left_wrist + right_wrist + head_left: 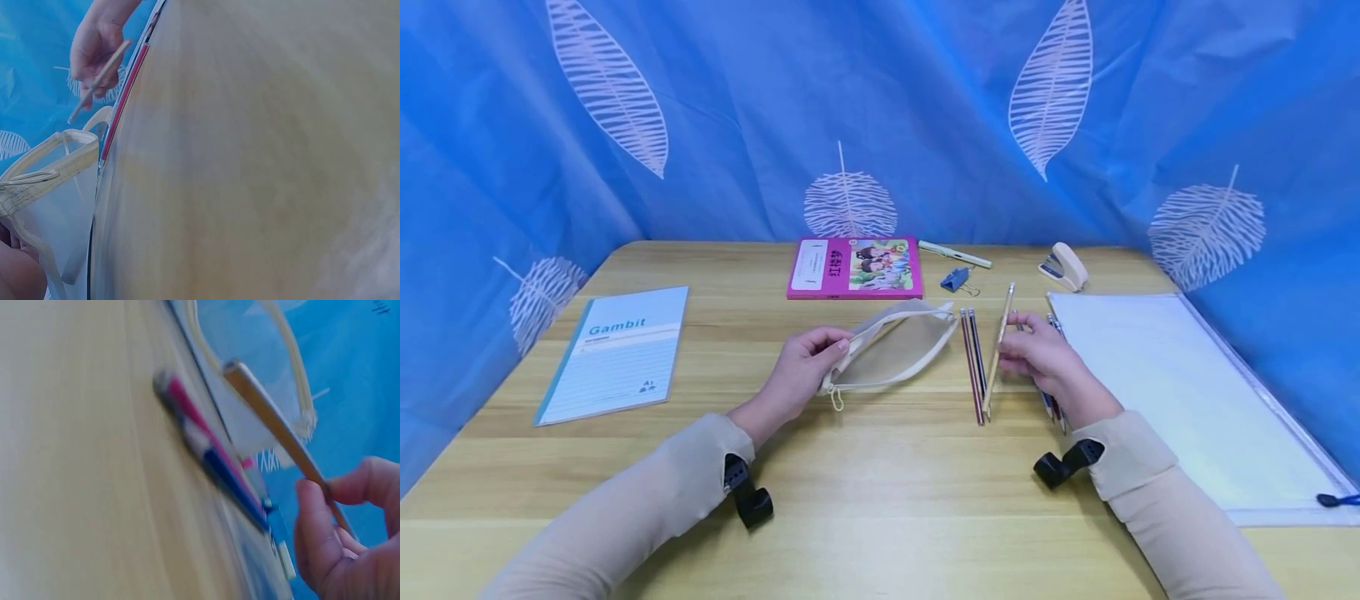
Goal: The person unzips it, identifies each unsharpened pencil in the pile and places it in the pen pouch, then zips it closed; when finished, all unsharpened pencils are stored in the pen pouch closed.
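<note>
A: Where does the flat beige canvas zip pouch (891,347) lie, and what grasps it?

B: At the middle of the pale wooden table (880,517). The left hand (801,367) pinches its near end beside the zip, fingers curled on the fabric; the left wrist view shows the pouch mouth held open.

A: And the right hand (1045,360)?

B: Right of the pouch, its fingers pinch a slim light wooden pencil (998,350), raised off the table and slanting away from the person. Two striped dark pencils (973,362) lie between pouch and hand. More pens lie under the hand, mostly hidden.

A: What lies behind the pouch?

B: A pink picture book (855,267), a blue binder clip (956,279), a cream stapler (1063,266).
</note>
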`<action>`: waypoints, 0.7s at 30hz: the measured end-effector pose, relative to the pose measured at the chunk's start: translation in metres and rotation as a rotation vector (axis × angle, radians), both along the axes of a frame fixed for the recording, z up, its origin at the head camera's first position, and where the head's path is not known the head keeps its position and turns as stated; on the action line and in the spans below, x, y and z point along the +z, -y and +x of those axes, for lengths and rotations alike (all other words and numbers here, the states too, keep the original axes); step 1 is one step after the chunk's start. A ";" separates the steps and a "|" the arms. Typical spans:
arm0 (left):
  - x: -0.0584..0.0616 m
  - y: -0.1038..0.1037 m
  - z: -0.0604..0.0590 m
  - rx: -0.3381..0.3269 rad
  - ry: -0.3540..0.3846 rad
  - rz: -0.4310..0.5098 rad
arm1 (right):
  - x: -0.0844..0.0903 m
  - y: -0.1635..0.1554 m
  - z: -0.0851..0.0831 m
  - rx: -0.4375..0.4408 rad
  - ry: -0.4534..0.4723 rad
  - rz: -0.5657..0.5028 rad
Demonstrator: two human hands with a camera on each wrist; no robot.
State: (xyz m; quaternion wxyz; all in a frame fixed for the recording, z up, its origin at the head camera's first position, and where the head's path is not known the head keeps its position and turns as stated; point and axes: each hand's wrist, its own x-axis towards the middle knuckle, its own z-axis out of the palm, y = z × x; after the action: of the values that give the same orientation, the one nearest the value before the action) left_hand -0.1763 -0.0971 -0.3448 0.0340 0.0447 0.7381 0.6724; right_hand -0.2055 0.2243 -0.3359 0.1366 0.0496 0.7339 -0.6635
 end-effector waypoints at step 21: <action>-0.001 -0.005 0.002 0.012 -0.029 0.023 | 0.003 0.088 0.026 -0.329 -0.010 -0.500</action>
State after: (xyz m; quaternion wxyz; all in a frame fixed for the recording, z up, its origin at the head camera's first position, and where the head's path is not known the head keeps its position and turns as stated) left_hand -0.1741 -0.0926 -0.3457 0.0187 0.0502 0.7309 0.6804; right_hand -0.1796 0.1360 -0.3333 0.0316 0.1297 0.5304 -0.8372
